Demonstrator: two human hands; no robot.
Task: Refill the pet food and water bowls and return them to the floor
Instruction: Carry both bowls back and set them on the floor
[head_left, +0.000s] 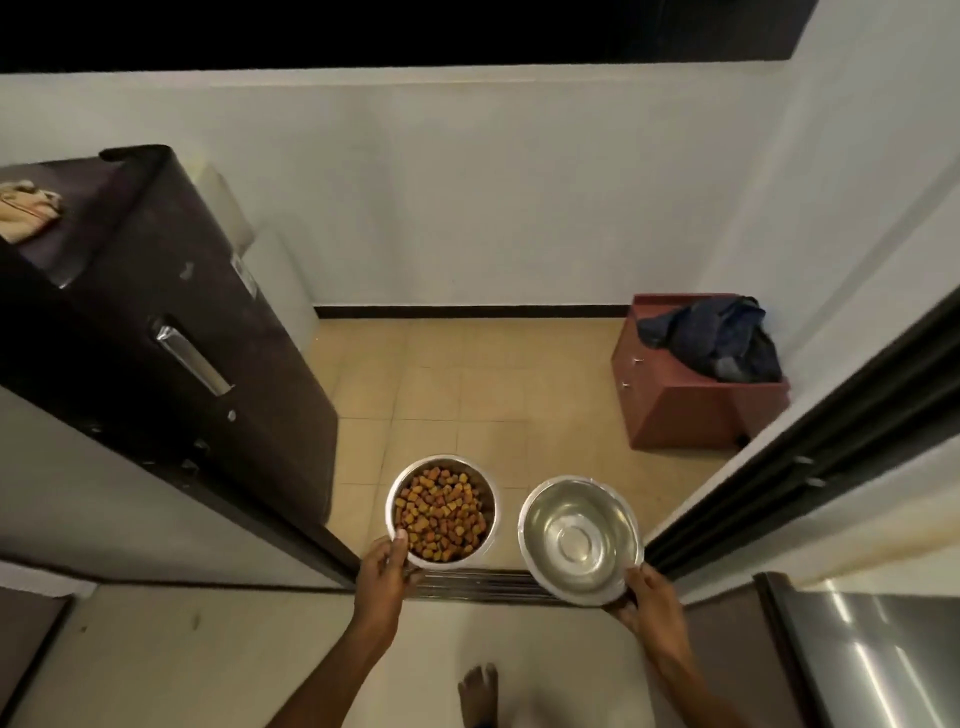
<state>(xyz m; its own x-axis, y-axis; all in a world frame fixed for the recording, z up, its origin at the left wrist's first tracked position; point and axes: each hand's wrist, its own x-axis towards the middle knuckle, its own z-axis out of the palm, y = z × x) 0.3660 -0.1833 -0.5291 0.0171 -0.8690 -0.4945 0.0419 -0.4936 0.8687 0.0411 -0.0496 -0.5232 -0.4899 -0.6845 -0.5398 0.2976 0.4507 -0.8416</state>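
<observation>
Left hand (387, 564) is gripping the food bowl (440, 512) at its near rim, thumb lying over the edge, fingers closed beneath; bowl is holding brown and orange kibble (441, 514), filling most of it; bowl is being held level above the tiled floor (467, 395), not resting on it. Right hand (649, 603) is clasping the water bowl (580, 540) at its near right rim, thumb on top, fingers under; this bowl is tilting slightly toward the camera; its inside is showing shiny steel, and whether water is in it cannot be told. Bowls are sitting side by side, just apart, over a metal door track (467, 584). Dark fridge (171, 332) is standing left; red box (696, 400) with dark cloth (722, 338) on it is standing far right by the wall; one bare foot (479, 691) is showing below.
</observation>
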